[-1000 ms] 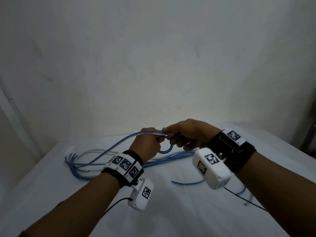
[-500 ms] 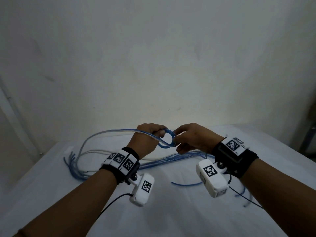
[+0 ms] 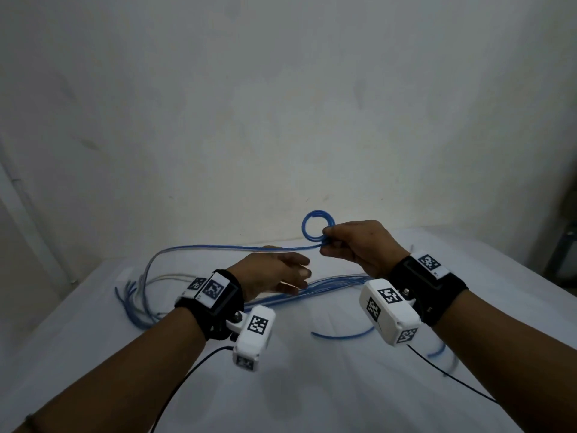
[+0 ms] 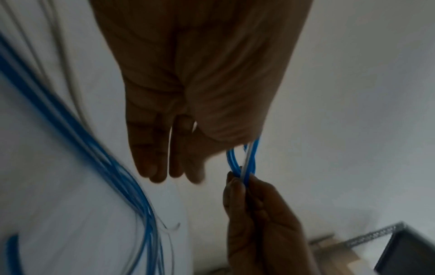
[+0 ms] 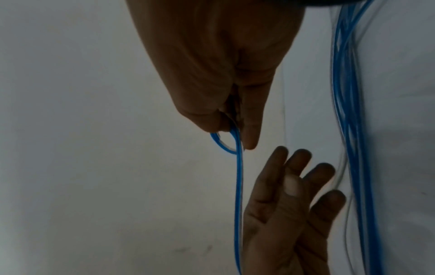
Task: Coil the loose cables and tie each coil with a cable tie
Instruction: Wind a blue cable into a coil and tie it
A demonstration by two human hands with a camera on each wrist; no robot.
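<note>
Pinching a small blue coil [image 3: 318, 228] between thumb and curled fingers, the right hand [image 3: 362, 248] holds it upright in the air above the table [image 3: 468, 276], loop sticking up past the knuckles. The coil is two or three turns of blue cable, tight together (exact count not readable). From the pinch point the cable's free run [image 3: 218, 247] goes left, level at first, then bends down to the table at the far left. The right wrist view shows the same thing: loop [image 5: 223, 143] under the thumb, tail [image 5: 238, 195] running straight away from it.

Left hand [image 3: 274, 276] sits lower and just left of the right one, fingers straight and close together, thumb alongside, holding nothing. The free run passes just above or behind its fingers; contact cannot be told. In the left wrist view the fingers [image 4: 150, 154] are extended, blurred, next to the right hand's pinch on the strands [image 4: 242, 167].

Loose cables [image 3: 312, 289], blue and pale, lie in a long bundle on the white table under both hands, fanning out at the left end [image 3: 131, 304]. One short blue piece [image 3: 343, 334] lies apart, nearer the person, below the right wrist camera [image 3: 390, 310].
</note>
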